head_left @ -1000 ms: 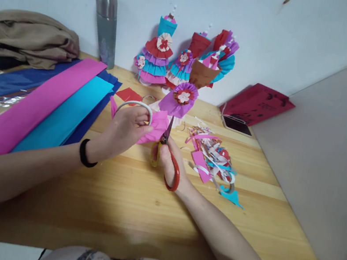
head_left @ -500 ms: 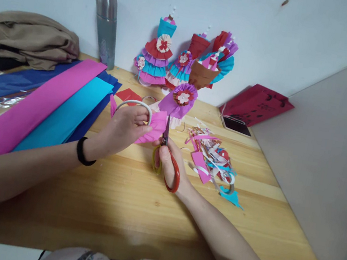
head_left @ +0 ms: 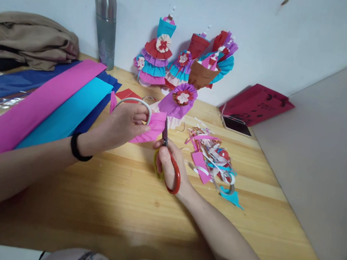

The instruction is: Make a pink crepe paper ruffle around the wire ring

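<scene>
My left hand (head_left: 127, 124) pinches a strip of gathered pink paper (head_left: 154, 130), and a white tape ring (head_left: 136, 100) hangs around its fingers. In my right hand (head_left: 172, 163) are scissors (head_left: 174, 177) with red and yellow handles, their blades pointing up beside the paper's right edge. Just behind the hands lies a purple paper dress (head_left: 174, 102) with a flower on it. Pink, cyan and dark blue paper sheets (head_left: 67, 102) are spread to the left of my left hand.
Small dressed figures (head_left: 156, 62) stand by the wall. Paper scraps (head_left: 212, 155) lie right of the scissors. A phone (head_left: 236, 125) and a red bag (head_left: 255, 104) are at the back right. A flask (head_left: 105, 30) and brown cloth (head_left: 25, 36) are at the back left.
My left hand has shifted slightly left with the pink paper, away from the scissors. The scissors have moved very little and their blades now sit at the paper's edge.
</scene>
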`<action>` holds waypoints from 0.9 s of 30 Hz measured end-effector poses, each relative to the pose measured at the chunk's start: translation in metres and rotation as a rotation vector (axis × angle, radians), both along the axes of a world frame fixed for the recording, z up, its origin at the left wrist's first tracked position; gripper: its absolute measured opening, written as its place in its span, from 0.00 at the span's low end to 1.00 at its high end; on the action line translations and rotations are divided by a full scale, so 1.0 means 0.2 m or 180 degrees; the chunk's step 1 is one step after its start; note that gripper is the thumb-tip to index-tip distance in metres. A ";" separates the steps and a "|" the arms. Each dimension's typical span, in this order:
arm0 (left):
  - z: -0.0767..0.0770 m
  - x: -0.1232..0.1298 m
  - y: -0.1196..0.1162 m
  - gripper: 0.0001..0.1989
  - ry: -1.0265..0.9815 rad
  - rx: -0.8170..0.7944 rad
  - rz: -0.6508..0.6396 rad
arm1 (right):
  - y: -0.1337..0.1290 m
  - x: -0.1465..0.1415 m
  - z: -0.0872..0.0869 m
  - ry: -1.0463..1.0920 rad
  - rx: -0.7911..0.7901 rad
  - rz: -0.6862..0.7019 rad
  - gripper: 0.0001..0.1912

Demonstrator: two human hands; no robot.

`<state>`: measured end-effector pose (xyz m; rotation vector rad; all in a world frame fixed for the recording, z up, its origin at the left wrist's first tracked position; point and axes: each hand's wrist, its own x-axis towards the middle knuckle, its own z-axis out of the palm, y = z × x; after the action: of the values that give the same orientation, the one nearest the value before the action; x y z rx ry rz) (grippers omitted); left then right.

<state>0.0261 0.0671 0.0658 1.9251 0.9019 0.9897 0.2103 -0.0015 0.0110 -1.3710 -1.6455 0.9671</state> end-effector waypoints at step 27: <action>0.04 -0.04 0.07 0.10 -0.1243 -0.1524 -0.0202 | 0.01 0.07 0.09 -0.1792 -0.0214 0.0285 0.19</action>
<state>0.0187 0.0803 0.0737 1.2962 0.7587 0.9632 0.2233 0.0015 0.0287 -1.7354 -2.1129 0.7251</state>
